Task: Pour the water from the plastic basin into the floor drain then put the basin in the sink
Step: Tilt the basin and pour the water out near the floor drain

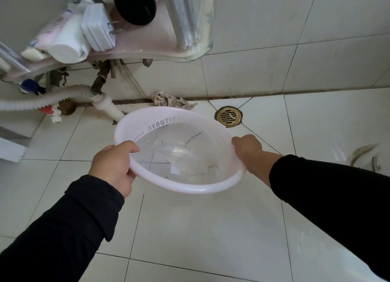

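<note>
Currently I read this as the carry-and-aim step, pour not yet begun. Tiled floor [190, 229] fills most of the view. Over it I hold the plastic basin [219, 186], translucent white, clear of the floor, its far rim tipped slightly down toward the wall. Shallow clear water [181, 155] sits in the bottom; floor grout lines show through it.

Left hand [113, 165] is clamped on the near-left rim, thumb over the lip. Right hand [250, 149] is closed on the right rim, fingers under and out of sight.

Floor drain [228, 116], brass grate, lies just beyond the basin's far-right rim, near the wall.

Next move, my judgement: shift the basin right and forward until the far lip is over the grate, then tip slowly so the stream does not overshoot onto tile.

Hard to read: rim lettering is partly washed out. A crumpled rag [171, 100] lies at the wall base. No sink bowl visible; only pipes [31, 101] and a cluttered shelf [147, 41] upper left, cut off by the frame.
</note>
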A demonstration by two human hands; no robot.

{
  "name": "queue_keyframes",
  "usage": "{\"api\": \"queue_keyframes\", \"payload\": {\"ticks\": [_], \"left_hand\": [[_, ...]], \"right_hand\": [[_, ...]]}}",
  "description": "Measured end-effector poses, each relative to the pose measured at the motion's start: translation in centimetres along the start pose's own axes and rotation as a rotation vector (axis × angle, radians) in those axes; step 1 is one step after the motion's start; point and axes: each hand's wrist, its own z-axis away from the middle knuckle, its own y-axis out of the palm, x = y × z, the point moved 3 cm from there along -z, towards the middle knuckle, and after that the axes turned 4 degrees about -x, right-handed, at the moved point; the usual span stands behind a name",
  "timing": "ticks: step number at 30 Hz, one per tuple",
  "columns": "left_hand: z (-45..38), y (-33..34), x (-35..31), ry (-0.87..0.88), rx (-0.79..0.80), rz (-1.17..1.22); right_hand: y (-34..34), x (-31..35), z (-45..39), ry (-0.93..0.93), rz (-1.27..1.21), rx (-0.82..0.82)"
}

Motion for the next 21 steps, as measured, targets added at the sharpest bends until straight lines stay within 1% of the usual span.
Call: {"api": "queue_keyframes", "payload": {"ticks": [21], "left_hand": [[0.20,0.42,-0.25,0.011,0.022,-0.012]], "right_hand": [[-0.24,0.04,-0.28,0.006,-0.004,-0.004]]}}
